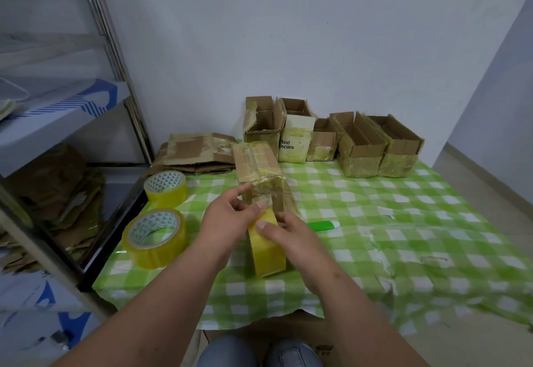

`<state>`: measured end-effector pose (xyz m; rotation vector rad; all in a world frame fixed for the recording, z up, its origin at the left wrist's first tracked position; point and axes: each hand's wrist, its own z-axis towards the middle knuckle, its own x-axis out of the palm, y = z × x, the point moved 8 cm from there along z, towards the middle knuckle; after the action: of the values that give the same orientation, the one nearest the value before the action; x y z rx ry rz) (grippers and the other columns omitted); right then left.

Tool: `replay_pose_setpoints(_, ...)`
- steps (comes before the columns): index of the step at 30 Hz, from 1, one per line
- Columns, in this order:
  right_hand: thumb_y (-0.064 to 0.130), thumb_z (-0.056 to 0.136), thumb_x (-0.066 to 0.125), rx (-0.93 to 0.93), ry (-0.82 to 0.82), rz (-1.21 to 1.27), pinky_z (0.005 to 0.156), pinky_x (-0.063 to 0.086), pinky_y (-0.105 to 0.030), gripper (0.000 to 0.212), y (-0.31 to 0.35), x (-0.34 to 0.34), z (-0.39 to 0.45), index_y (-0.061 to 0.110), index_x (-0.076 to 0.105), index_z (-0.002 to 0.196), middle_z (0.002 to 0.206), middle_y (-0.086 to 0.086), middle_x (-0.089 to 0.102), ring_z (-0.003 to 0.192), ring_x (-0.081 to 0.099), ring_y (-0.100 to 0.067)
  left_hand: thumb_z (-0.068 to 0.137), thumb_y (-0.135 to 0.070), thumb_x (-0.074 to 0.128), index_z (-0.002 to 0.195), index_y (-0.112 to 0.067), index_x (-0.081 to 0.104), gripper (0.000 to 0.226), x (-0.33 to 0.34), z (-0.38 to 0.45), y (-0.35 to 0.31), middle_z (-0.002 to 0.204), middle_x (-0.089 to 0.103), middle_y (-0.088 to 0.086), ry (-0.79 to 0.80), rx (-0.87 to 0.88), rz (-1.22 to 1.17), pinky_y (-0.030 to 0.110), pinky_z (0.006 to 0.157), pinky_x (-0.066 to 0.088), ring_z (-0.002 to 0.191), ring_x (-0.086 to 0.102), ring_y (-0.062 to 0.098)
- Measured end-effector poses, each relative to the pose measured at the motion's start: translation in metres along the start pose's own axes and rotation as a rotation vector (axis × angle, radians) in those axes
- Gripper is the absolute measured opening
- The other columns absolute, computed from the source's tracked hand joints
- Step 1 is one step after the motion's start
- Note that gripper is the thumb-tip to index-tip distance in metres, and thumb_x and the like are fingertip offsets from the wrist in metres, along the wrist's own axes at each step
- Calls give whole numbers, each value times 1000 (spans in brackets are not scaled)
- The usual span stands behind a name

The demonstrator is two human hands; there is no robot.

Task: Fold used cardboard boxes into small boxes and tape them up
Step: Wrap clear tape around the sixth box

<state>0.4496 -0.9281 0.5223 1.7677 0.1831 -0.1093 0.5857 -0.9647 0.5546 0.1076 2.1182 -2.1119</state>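
A small taped cardboard box lies on the green checked tablecloth, long side pointing away from me. In front of it stands a yellow tape roll on edge. My right hand grips the roll from the right, thumb on its top. My left hand pinches the tape's free end at the roll's top, right against the near end of the box.
Two more yellow tape rolls lie at the left. A green and white cutter lies right of my hands. Several open taped boxes line the back wall, flattened cardboard beside them. A metal shelf stands at the left.
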Motion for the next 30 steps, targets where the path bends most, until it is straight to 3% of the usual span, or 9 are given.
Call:
replay_pose_setpoints(3,58,67,72,-37,16,79,95,52,-42,62,-1,6,-2,27,62,120,111,6,71,102,67,-15,88,-22,73,130,-30,60,45,-3,0,1,79,53,-1,8,-10,-16,19,68,43,76,56,9)
replay_pose_setpoints(6,27,91,68,-121,30,106,80,55,-27,27,2,6,-9,26,64,117,102,7,74,94,69,-11,91,-12,68,128,-26,62,40,-10,1,2,80,53,1,-47,-23,-19,16,63,41,73,56,8)
replay_pose_setpoints(8,19,93,65,-178,15,80,73,54,-21,20,6,3,-14,32,65,108,96,10,75,88,69,-6,89,-3,67,127,-22,62,42,-12,1,1,80,54,3,-64,-35,-33,12,59,42,73,56,10)
replay_pose_setpoints(11,19,93,65,-206,-10,12,78,55,-21,24,8,4,-19,37,59,108,99,12,73,91,68,0,88,3,65,123,-22,62,43,-16,-2,-2,81,59,7,-119,-33,-65,12,59,44,73,59,11)
replay_pose_setpoints(16,34,88,70,-246,-74,-138,99,51,-32,61,9,9,-27,30,46,144,129,16,62,113,60,2,87,2,68,109,-25,63,35,-22,-13,-7,70,60,0,-188,12,-151,23,72,44,69,63,7)
replay_pose_setpoints(19,42,84,69,-267,-104,-194,106,46,-34,70,13,7,-28,33,40,148,137,19,54,123,52,1,87,4,67,100,-24,63,31,-21,-20,-14,71,58,3,-184,35,-219,22,76,46,67,63,2)
replay_pose_setpoints(24,43,86,68,-248,-220,-214,96,50,-30,58,21,-6,-30,32,49,139,110,26,62,102,58,5,86,7,65,97,-18,67,28,-20,-24,-36,66,55,-5,-167,94,-345,22,78,47,63,57,2)
replay_pose_setpoints(26,42,89,67,-207,-283,-227,89,47,-26,52,24,-17,-29,29,51,136,111,20,61,94,53,3,87,7,65,98,-19,68,28,-19,-26,-46,67,54,-5,-157,113,-376,19,78,49,65,57,2)
replay_pose_setpoints(30,51,85,67,-184,-332,-283,81,54,-37,36,35,-33,-29,30,60,113,103,8,67,89,63,-11,88,3,66,107,-15,71,26,-27,-23,-46,81,62,2,-147,23,-417,26,85,51,77,57,11)
